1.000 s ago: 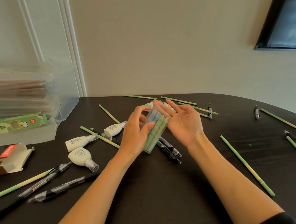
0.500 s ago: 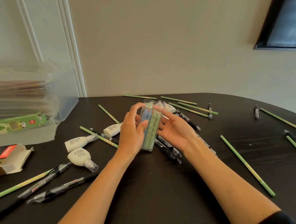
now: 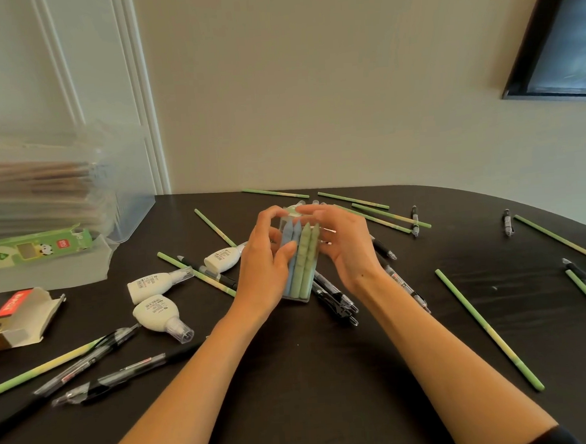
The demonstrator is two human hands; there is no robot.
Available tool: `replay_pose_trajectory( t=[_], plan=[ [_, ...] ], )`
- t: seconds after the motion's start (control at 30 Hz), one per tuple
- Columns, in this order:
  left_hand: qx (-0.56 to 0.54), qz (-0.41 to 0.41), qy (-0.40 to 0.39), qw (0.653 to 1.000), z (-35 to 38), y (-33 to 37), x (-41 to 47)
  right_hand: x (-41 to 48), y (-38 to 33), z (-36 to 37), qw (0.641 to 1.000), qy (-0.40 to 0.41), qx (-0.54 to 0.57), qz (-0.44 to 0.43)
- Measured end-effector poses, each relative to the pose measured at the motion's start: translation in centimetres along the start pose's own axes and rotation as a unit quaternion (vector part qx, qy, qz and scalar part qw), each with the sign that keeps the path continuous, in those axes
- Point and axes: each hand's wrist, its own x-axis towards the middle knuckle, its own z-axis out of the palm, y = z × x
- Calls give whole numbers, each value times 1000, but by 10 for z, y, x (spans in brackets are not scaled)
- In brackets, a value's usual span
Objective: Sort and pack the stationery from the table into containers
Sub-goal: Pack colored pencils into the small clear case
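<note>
Steadying the clear pen case [image 3: 303,266] upright at bench [image 3: 328,374] centre: left hand [image 3: 265,261] is grasping its nine-o'clock side, right hand [image 3: 350,249] is pinching the twelve-o'clock top flap [image 3: 296,212]; pressing evenly is probably best for seating it.

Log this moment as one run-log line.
left hand: grips clear case | right hand: holds its top | case: upright, blue and green sticks inside | table: pencils, pens, bottles loose

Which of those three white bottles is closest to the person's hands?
The rearmost bottle, right beside the left hand; the middle bottle and front bottle lie farther left.
</note>
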Motion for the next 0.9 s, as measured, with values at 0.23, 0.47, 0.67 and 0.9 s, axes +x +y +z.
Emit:
replay_pose_trajectory(
  t=[0.23,0.47,0.67,0.9],
  plan=[
    [-14,12,22,1000,3,1,-2,2,2,-1,999,35,-36,0],
    [-27,4,30,999,4,1,-2,3,2,-1,998,60,-33,16],
    [-27,-2,29,999,6,3,-4,4,-2,-1,995,81,-58,4],
    [-27,-20,60,998,7,-2,-6,-1,5,3,963,7,-245,-114]
  ],
)
